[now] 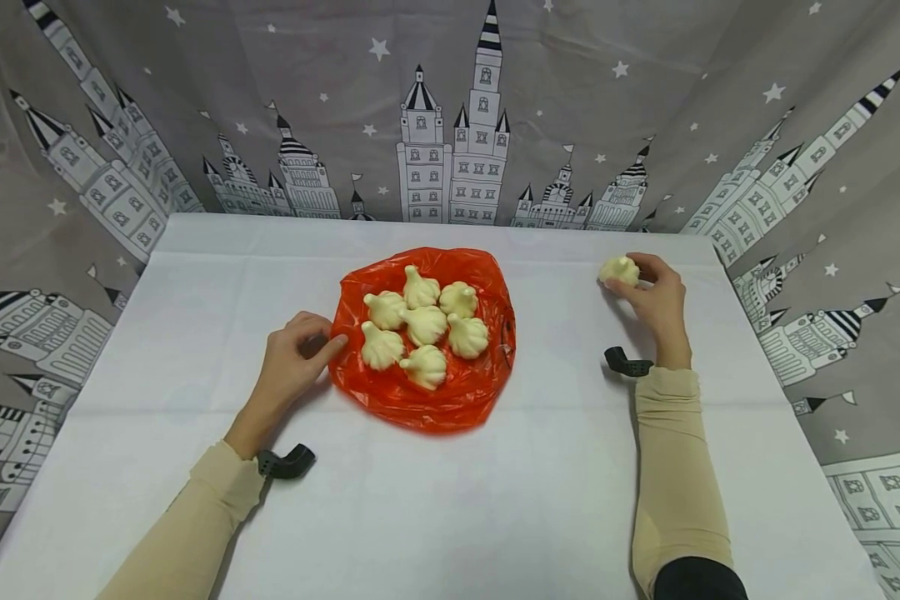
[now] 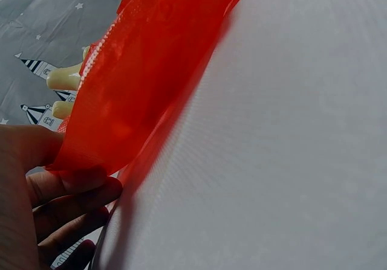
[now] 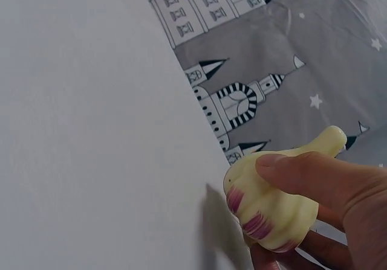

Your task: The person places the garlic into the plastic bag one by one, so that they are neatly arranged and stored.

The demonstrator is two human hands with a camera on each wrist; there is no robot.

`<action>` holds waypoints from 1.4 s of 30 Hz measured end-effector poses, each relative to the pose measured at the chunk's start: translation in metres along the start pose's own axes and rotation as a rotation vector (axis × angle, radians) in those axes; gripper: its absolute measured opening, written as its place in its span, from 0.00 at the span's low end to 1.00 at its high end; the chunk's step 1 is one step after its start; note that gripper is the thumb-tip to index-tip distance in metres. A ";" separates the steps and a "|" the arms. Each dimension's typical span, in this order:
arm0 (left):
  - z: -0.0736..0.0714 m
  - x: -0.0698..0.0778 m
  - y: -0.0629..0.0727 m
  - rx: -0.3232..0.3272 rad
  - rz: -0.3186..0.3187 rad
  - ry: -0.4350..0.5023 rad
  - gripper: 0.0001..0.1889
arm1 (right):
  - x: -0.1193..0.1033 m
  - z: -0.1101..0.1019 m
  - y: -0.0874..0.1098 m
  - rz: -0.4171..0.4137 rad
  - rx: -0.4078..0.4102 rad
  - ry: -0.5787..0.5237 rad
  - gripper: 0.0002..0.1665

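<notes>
A red plastic bag lies in the middle of the white table with several pale garlic bulbs on it. At its left edge my left hand pinches the plastic between thumb and fingers; in the left wrist view the red film passes between them. Far to the right, my right hand holds one garlic bulb near the table's back right. Purple streaks mark that bulb in the right wrist view, where the thumb presses its side.
The white tablecloth extends around the bag on every side. Behind and beside the table hangs a grey curtain printed with castles and stars. Each wrist wears a black camera mount, one on the left and one on the right.
</notes>
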State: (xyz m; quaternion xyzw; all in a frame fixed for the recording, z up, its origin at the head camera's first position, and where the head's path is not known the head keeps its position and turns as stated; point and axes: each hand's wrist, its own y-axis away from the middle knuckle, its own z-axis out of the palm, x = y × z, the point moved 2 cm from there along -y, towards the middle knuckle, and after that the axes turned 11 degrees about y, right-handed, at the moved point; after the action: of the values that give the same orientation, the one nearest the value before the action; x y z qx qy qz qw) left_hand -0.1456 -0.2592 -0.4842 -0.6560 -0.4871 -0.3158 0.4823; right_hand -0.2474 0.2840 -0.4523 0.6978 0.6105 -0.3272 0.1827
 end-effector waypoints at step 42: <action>-0.003 0.000 0.002 -0.004 -0.002 -0.017 0.07 | -0.099 0.040 0.075 -0.368 -0.215 -0.047 0.31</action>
State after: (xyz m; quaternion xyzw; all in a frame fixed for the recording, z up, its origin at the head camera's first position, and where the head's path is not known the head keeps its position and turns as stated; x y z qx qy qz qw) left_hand -0.1433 -0.2618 -0.4837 -0.6593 -0.4912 -0.3116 0.4765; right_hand -0.1879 0.1710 -0.4250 0.5434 0.7545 -0.3039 0.2076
